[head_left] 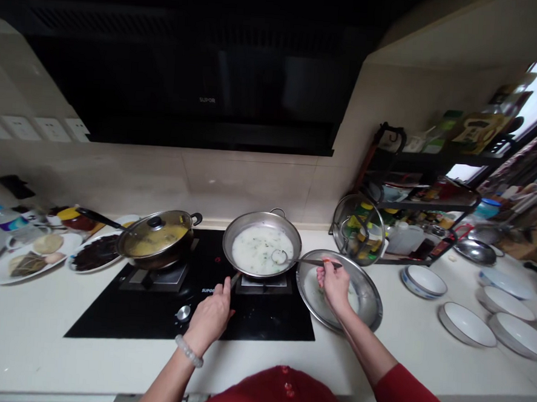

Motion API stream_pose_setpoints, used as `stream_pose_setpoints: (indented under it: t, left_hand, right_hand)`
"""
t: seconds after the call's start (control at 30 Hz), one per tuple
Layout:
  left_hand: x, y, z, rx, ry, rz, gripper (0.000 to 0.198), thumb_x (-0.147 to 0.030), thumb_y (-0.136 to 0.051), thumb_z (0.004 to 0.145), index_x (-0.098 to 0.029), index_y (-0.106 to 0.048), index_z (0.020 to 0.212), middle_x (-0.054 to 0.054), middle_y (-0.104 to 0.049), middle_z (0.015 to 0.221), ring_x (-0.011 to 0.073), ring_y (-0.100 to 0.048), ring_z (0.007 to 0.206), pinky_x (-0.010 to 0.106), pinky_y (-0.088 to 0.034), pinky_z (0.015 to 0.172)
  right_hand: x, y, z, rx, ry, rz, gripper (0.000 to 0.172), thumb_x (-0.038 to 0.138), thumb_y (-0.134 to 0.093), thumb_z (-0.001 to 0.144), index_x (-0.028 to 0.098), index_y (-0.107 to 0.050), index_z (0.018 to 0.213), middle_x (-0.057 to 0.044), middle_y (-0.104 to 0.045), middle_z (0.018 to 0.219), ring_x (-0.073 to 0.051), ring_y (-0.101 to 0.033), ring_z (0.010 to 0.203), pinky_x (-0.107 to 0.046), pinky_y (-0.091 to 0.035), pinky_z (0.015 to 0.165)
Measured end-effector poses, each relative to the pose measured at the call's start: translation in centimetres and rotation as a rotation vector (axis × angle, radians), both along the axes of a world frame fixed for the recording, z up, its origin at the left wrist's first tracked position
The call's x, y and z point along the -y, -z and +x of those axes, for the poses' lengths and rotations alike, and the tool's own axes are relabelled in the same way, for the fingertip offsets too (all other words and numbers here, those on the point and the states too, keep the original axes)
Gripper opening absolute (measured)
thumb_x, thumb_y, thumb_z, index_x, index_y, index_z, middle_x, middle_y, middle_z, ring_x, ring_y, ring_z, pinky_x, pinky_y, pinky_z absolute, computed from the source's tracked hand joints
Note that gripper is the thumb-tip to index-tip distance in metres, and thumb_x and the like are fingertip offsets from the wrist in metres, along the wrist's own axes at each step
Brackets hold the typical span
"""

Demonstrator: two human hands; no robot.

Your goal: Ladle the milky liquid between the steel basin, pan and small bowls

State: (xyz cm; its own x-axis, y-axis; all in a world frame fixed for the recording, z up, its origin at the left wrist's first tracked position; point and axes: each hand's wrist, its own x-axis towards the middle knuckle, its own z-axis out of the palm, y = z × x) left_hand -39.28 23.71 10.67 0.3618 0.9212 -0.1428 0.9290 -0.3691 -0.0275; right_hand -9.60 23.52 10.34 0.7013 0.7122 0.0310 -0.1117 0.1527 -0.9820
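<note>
A steel pan (261,249) of pale milky soup sits on the right burner of the black hob (152,309). My left hand (211,316) is closed around the pan's short handle at its near rim. My right hand (334,284) pinches the end of a dark-handled ladle (292,260), whose bowl lies in the soup at the pan's right side. This hand hovers over a large steel dish (367,298) beside the hob.
A lidded pan (157,239) stands on the left burner, with plates of food (32,259) beyond it. A glass lid (356,227) leans on a rack (432,199) of bottles. Several white bowls (468,325) line the counter at the right.
</note>
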Motion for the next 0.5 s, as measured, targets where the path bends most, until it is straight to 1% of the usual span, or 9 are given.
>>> stream_pose_setpoints:
  t: [0.13, 0.23, 0.37, 0.5]
  left_hand:
    - [0.1, -0.2, 0.0, 0.008, -0.001, -0.015, 0.067, -0.023, -0.045, 0.086, -0.007, -0.018, 0.145, 0.022, -0.049, 0.121, 0.0238, -0.064, 0.088, 0.031, -0.048, 0.07]
    - [0.0, -0.1, -0.1, 0.021, 0.002, -0.01, 0.067, -0.023, -0.045, 0.086, -0.007, -0.017, 0.145, 0.022, -0.049, 0.121, 0.0233, -0.064, 0.088, 0.031, -0.048, 0.071]
    - [-0.1, 0.4, -0.2, 0.025, 0.006, 0.001, 0.067, -0.022, -0.046, 0.086, -0.006, -0.018, 0.145, 0.022, -0.05, 0.12, 0.0229, -0.064, 0.086, 0.03, -0.048, 0.069]
    - [-0.1, 0.8, -0.3, 0.03, 0.021, 0.027, 0.066, -0.023, -0.046, 0.087, -0.004, -0.019, 0.144, 0.022, -0.051, 0.119, 0.0231, -0.065, 0.085, 0.03, -0.048, 0.069]
  right_hand:
    - [0.0, -0.1, 0.1, -0.033, 0.01, 0.017, 0.025, 0.038, -0.06, 0.071, 0.02, -0.054, 0.086, 0.005, -0.054, 0.05, -0.011, -0.045, 0.037, -0.021, -0.029, 0.033]
    - [0.2, -0.5, 0.1, -0.051, 0.003, 0.032, 0.024, 0.036, -0.059, 0.07, 0.02, -0.054, 0.087, 0.005, -0.054, 0.05, -0.011, -0.044, 0.037, -0.021, -0.029, 0.033]
    - [0.6, -1.5, 0.2, -0.09, 0.013, 0.034, 0.02, 0.033, -0.059, 0.069, 0.021, -0.054, 0.085, 0.004, -0.054, 0.05, -0.011, -0.043, 0.038, -0.022, -0.028, 0.032]
    - [1.7, -2.8, 0.9, -0.092, 0.036, 0.019, 0.016, 0.032, -0.057, 0.069, 0.022, -0.055, 0.082, 0.002, -0.053, 0.048, -0.012, -0.044, 0.037, -0.023, -0.028, 0.031]
